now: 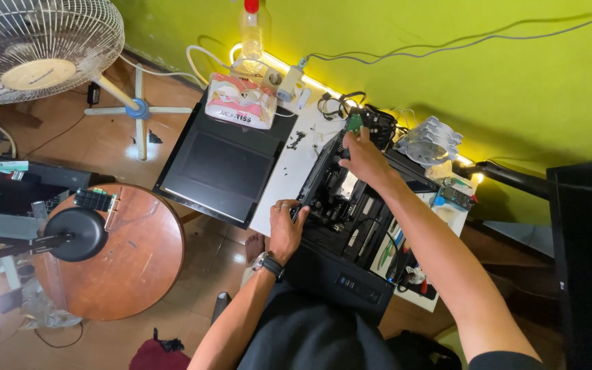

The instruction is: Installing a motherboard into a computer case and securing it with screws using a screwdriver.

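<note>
The open computer case [351,212] is lying on its side on the white tabletop [289,171]. The left hand [286,229] is gripping the case's near edge, steadying it. The right hand [364,157] is pinching a small green circuit board [355,123] at the far end. Judgement: keeping the board level and the case braced is helping here.

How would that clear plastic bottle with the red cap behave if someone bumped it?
The clear plastic bottle with the red cap stands tall and narrow, so it probably tips easily. It looks mostly empty, likely light, and would roll once down.
</note>
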